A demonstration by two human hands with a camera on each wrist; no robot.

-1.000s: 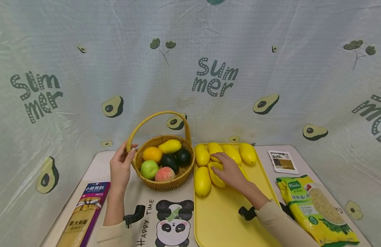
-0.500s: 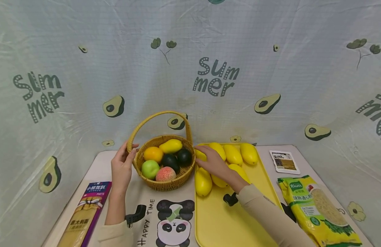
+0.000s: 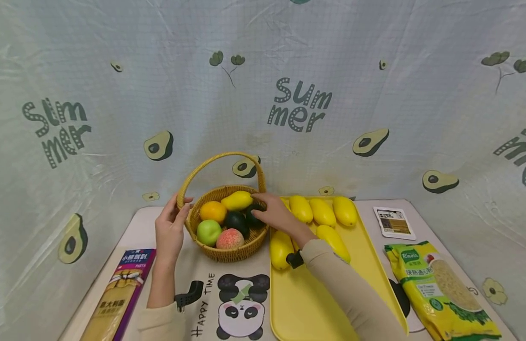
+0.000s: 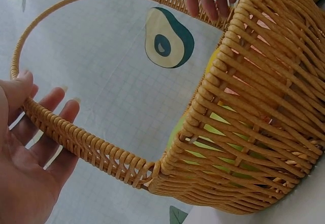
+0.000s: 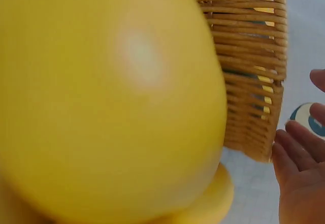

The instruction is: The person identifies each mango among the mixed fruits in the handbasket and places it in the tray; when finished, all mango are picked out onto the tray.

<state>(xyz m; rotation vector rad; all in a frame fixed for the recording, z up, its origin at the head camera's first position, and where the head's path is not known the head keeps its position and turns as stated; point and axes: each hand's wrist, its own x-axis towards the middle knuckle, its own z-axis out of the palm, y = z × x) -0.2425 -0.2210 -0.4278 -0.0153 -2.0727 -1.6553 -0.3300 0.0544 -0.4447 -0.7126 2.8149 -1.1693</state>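
My left hand point(image 3: 169, 232) holds the side of the arched handle point(image 4: 96, 150) of a brown wicker basket point(image 3: 231, 255), thumb on one side and fingers behind. In the basket lie a green apple point(image 3: 209, 232), a peach point(image 3: 230, 239), an orange point(image 3: 213, 212), a yellow mango-shaped fruit point(image 3: 237, 201) and two dark avocados point(image 3: 236, 222). My right hand point(image 3: 280, 215) reaches over the basket's right rim, with loosely bent fingers and nothing in its grasp; its fingertips point(image 4: 207, 0) also show beside the handle's far base. It partly covers the right avocado.
A yellow tray point(image 3: 310, 303) on the right bears several yellow mango-shaped fruits point(image 3: 322, 211). Farther right are a Knorr bag point(image 3: 442, 289) and a small white-framed pack point(image 3: 394, 222). A pasta pack point(image 3: 118, 293) lies at the left. A printed curtain point(image 3: 229, 109) hangs behind.
My right hand has moved left from over the tray's yellow fruits to the basket's right rim. My left hand keeps its hold on the handle, and the basket stays in place.
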